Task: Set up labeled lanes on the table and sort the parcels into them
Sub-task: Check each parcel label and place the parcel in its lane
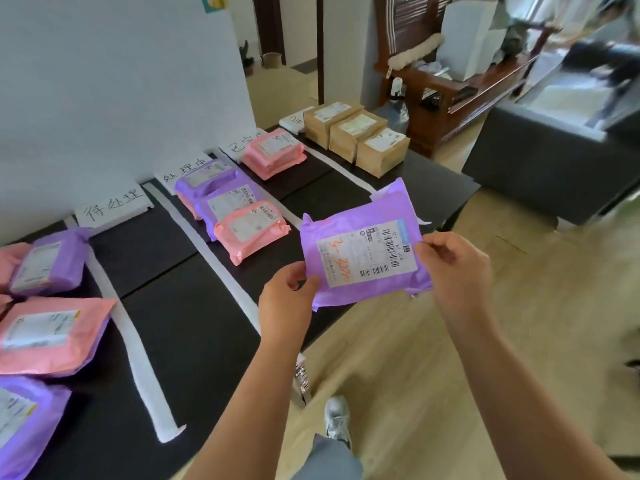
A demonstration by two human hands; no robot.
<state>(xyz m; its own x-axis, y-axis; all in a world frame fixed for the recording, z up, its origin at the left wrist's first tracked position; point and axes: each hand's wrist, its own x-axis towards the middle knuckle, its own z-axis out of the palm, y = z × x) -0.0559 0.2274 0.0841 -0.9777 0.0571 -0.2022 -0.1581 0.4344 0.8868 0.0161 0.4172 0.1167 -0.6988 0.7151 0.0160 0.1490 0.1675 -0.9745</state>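
I hold a purple parcel (363, 247) with a white shipping label above the table's front edge. My left hand (289, 292) pinches its lower left corner and my right hand (453, 265) grips its right edge. The black table (180, 327) is split into lanes by white strips (142, 362). Handwritten paper labels (112, 206) stand at the back of the lanes. Purple and pink parcels (235, 213) lie in one middle lane, a pink stack (273, 152) in the lane beyond, and three brown boxes (356, 136) at the far end.
More pink and purple parcels (45, 334) lie at the left end of the table. A white wall backs the table. A dark sofa (540, 168) and a wooden bench (460, 95) stand to the right on the wooden floor. My shoe (337, 420) is by the table edge.
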